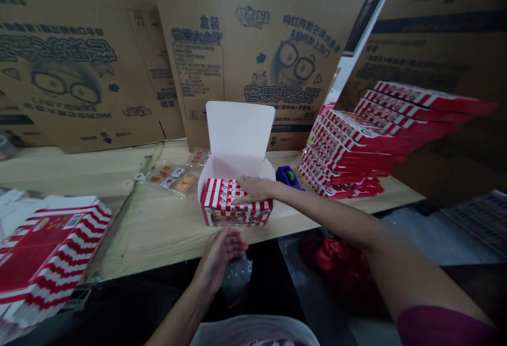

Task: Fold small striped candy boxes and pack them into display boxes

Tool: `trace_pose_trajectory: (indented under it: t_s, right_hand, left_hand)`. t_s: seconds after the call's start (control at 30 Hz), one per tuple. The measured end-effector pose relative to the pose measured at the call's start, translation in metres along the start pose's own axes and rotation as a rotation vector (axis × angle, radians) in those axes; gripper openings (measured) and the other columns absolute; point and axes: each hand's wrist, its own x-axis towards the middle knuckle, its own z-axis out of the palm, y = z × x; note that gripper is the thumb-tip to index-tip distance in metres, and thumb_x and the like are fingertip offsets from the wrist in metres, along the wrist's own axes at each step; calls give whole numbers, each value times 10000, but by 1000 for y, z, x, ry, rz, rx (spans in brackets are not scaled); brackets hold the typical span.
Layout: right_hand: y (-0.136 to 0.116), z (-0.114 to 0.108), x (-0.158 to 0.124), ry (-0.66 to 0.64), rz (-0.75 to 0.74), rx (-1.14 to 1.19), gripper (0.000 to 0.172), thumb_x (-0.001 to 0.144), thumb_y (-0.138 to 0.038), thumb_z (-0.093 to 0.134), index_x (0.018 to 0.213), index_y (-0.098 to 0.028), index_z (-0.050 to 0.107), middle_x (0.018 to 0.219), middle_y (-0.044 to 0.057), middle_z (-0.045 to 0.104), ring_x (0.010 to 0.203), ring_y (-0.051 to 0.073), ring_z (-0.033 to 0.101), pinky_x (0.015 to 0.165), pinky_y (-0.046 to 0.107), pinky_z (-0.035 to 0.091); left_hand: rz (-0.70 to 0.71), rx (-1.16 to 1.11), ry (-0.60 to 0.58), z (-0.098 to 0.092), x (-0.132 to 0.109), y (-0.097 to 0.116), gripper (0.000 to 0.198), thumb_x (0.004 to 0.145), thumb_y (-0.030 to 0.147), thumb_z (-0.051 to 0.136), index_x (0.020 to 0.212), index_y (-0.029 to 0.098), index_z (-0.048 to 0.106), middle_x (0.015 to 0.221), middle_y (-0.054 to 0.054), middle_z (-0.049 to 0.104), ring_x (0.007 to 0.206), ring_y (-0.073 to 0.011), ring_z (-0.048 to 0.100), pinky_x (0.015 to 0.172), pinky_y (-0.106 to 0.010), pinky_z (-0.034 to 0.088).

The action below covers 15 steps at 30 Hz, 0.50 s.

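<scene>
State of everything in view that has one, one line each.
Display box: open, lid raised
Striped packs: inside the box, partly covered
Right hand: on the packs
Left hand: half-open, empty
Tape dispenser: set down, untouched
Right-side stack: piled, uneven
Left-side cartons: piled, overlapping
Clear bags: filled, lying down; seal unclear
Cardboard: standing upright

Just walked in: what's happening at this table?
A person has their right hand on small striped packs inside a red-and-white box, whose white lid stands open. Their left hand is held in front of the box, by the table edge, apparently empty. A blue tape dispenser sits just right of the box, with stacked red-and-white boxes beyond it.
</scene>
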Motion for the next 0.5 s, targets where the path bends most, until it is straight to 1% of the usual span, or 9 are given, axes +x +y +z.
trace_pose_trajectory:
  t_s: [0.07,0.13,0.2,0.27,0.3,0.37,0.43,0.47,0.5]
  right_hand:
    - [0,0,2,2,7,15,784,820,-754,437,1233,-90,488,1279,253,545,1115,394,587,907,530,484]
    - [-2,-2,2,17,28,27,801,792,-761,482,1258,-108,483,1323,251,519,1151,405,565,922,552,470]
    - [-5,-8,-4,87,27,41,790,767,-735,555,1273,-134,477,1358,232,500,1205,407,526,957,567,441]
    - [-5,-13,-19,271,-10,120,680,811,-641,590,1272,-155,475,1351,193,518,1243,360,502,1007,533,413]
    - [-3,-14,-30,415,-22,217,584,849,-581,582,1251,-167,489,1317,164,546,1230,317,517,1016,490,416]
    - [7,-11,-62,765,33,513,398,881,-496,575,1140,-195,542,1174,99,614,1114,237,581,966,399,461]
    - [26,-6,-102,1134,216,872,342,823,-497,637,1008,-219,563,1009,42,627,960,198,613,868,347,503]
    - [39,-3,-124,1289,351,1049,367,772,-515,681,960,-225,556,954,27,616,910,194,611,825,338,515]
    - [54,-2,-145,1409,500,1225,408,727,-537,712,940,-230,545,933,22,606,891,195,606,788,331,523]
  left_hand:
    - [393,428,71,-1,-19,29,350,761,518,675,836,179,633,751,-52,669,740,-210,639,762,-338,520]
    - [698,765,116,2,-28,68,278,782,472,656,856,205,660,797,-37,684,770,-202,631,749,-312,510]
    - [881,971,129,12,-23,108,264,787,463,627,864,216,675,811,-29,697,761,-201,633,729,-303,508]
    - [984,1069,106,34,-6,143,273,785,476,607,843,221,683,795,-23,700,741,-197,633,710,-292,504]
    - [999,1087,60,50,6,156,285,787,488,599,835,220,683,793,-23,699,742,-195,631,705,-285,501]
    - [955,1065,-105,92,33,172,332,784,527,593,808,206,674,797,-31,687,770,-197,623,710,-281,500]
    - [798,945,-275,143,66,176,404,753,585,617,815,188,652,843,-46,674,837,-211,617,741,-298,507]
    - [689,837,-297,170,84,174,455,719,620,641,844,182,638,890,-60,667,881,-227,615,756,-318,512]
    - [526,718,-284,198,103,171,518,666,639,688,899,181,623,965,-77,660,923,-248,614,763,-345,519]
